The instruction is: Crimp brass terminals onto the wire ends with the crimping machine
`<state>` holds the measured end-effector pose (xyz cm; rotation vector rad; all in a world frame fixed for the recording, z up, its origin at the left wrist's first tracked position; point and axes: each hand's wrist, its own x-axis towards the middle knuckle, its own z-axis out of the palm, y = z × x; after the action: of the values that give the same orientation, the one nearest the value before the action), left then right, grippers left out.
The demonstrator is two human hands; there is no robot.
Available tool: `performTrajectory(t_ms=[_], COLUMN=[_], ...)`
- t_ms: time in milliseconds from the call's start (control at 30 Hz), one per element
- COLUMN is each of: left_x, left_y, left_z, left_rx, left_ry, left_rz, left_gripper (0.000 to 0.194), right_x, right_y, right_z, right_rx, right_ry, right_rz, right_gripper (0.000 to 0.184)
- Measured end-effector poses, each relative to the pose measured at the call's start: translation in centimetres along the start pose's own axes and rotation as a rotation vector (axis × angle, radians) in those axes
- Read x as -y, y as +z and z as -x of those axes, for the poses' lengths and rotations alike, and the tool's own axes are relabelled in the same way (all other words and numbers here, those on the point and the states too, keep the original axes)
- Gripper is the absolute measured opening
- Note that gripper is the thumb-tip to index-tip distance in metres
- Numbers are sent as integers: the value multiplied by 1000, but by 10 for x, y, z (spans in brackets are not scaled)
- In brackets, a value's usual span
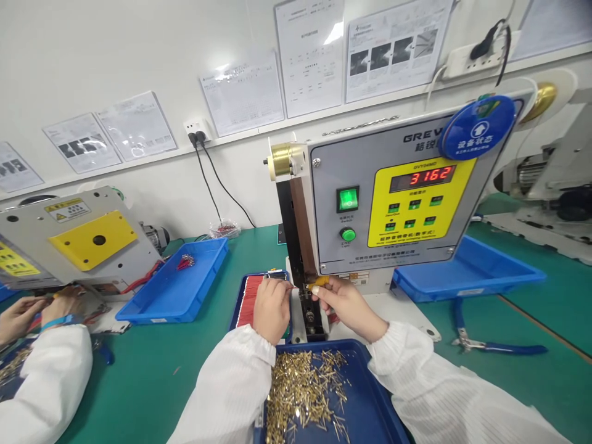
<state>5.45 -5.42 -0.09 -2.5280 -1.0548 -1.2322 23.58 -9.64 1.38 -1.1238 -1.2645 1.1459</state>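
My left hand point(271, 308) is closed at the left side of the crimping machine's die point(309, 314); a short bit of red wire point(293, 287) shows at its fingertips. On the right side of the die, my right hand point(349, 303) is pinched shut, with a yellow cover point(319, 282) that looks like a finger cot at its index fingertip. What the right fingers hold is too small to make out. Below both hands is a dark blue tray point(377, 394) with a heap of small gold metal pins point(300, 388). Partly behind my left hand, cut red wires point(250, 299) lie in another tray.
The grey crimping machine point(342, 246) stands ahead, its display reading 3162. Blue-handled pliers point(497, 346) lie at right. One blue bin point(467, 280) is behind them, another point(171, 296) at left with a few red pieces. A co-worker's hands point(62, 305) are at a machine far left.
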Motion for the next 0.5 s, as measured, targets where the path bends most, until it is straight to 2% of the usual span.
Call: performTrajectory(t_ms=[167,500], left_x=[-5,-3], left_y=[-4,-1], left_z=[0,2], left_rx=[-81,-58], left_ry=[75,66], left_rz=[23,6], left_gripper=[15,17], right_x=[-1,-3], right_y=[-1,1], right_z=[0,0], right_rx=[12,-8], right_ry=[-1,28], right_rz=[-18,-21], right_gripper=[27,29])
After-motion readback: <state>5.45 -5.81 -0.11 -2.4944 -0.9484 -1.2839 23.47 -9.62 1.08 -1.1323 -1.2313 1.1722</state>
